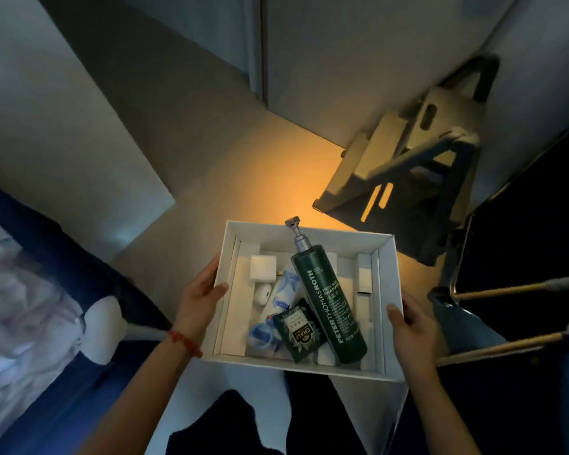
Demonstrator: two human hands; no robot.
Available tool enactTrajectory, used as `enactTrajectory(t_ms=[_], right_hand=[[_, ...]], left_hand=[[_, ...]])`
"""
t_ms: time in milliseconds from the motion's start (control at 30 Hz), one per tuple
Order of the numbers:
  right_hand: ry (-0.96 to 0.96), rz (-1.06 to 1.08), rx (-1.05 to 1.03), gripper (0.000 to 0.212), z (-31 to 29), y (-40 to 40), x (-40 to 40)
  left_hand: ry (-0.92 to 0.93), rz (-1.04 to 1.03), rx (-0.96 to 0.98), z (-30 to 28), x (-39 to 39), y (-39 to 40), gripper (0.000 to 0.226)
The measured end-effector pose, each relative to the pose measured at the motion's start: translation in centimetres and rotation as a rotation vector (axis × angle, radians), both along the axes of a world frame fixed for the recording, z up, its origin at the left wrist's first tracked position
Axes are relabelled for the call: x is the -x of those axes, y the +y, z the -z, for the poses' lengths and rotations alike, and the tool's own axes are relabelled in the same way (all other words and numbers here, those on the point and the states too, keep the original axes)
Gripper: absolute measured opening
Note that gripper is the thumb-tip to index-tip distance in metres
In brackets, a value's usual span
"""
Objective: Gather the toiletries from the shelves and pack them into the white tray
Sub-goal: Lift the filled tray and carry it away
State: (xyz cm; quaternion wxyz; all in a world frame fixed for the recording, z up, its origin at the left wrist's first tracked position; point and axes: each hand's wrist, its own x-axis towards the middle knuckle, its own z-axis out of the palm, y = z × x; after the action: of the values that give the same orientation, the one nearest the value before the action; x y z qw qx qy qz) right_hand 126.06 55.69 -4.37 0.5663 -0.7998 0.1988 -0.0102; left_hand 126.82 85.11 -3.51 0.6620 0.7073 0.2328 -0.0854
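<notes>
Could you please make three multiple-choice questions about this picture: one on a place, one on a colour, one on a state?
1. Where does the shampoo bottle lie?
A. in the white tray
B. on the floor
C. on the step stool

2. What colour is the bottle's body?
A. red
B. dark green
C. yellow

3. How is the tray held?
A. by no hand
B. by one hand
C. by both hands

Answers: 1 A, it lies slanted inside the tray beside a dark green packet. 2 B, the body is dark green. 3 C, the left hand and right hand grip opposite walls.
</notes>
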Motion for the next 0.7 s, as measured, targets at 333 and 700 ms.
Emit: enactTrajectory(t_ms=[333, 700], right_hand=[[0.021, -0.361, 0.005, 0.044, -1.9, 4.4, -16.5], [0.065, -0.596, 0.045, 0.039, 1.3, 17.3, -29.0]], left_hand=[[0.024, -0.434, 0.060, 0.3, -6.6, 2.4, 0.055], [0.071, -0.706, 0.083, 2.4, -11.9, 12.2, 0.052]])
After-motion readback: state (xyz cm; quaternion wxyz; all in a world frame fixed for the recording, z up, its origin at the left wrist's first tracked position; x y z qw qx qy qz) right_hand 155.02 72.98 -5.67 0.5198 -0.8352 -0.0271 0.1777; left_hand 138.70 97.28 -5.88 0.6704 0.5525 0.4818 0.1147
